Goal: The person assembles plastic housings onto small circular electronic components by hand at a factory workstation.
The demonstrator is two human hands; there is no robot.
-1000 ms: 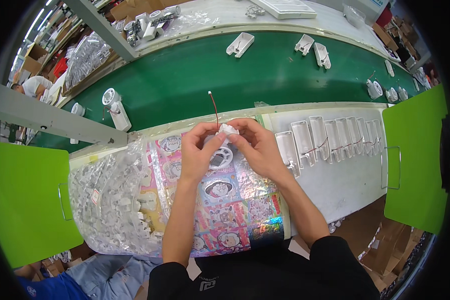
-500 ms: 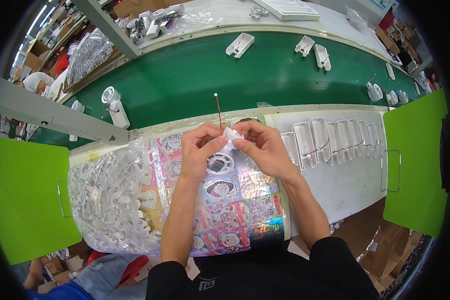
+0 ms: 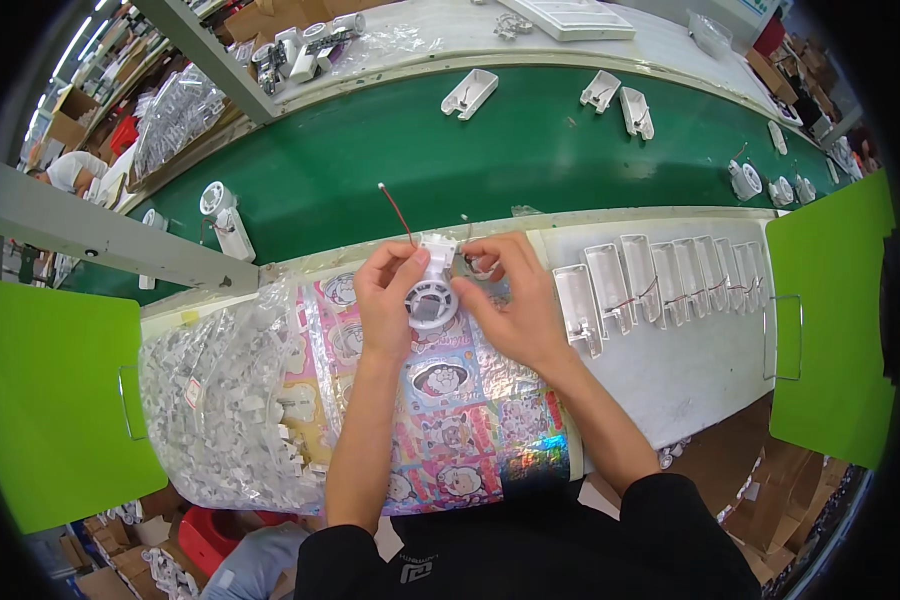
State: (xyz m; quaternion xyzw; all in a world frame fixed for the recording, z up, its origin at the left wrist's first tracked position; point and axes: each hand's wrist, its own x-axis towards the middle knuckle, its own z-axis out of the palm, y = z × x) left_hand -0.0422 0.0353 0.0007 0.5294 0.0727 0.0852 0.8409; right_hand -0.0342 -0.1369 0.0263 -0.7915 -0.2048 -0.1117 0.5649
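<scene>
My left hand (image 3: 390, 285) is closed on a white plastic fan-like housing (image 3: 432, 306), pinching its upper bracket end. The round, spoked ring with a grey square in its middle faces up. A thin red wire (image 3: 397, 212) with a small white tip rises from beside my left fingertips. At the other side of the housing is my right hand (image 3: 505, 295), its thumb by the ring's edge and its index finger near the bracket, the two apart. Just above that index finger shows a small white tip (image 3: 464, 218); what it belongs to is unclear.
Beneath my hands lies a colourful printed sheet (image 3: 450, 425), with a clear bag of white parts (image 3: 230, 400) to its left. White trough-shaped casings (image 3: 610, 285) with wires line up at right. Green panels (image 3: 830, 320) flank the bench. Beyond runs a green belt (image 3: 370, 140) carrying more casings.
The white housing has tilted upright and shifted slightly left in my left hand, its wire now leaning left. My right thumb and index finger have parted. Casings on the belt have slid slightly left.
</scene>
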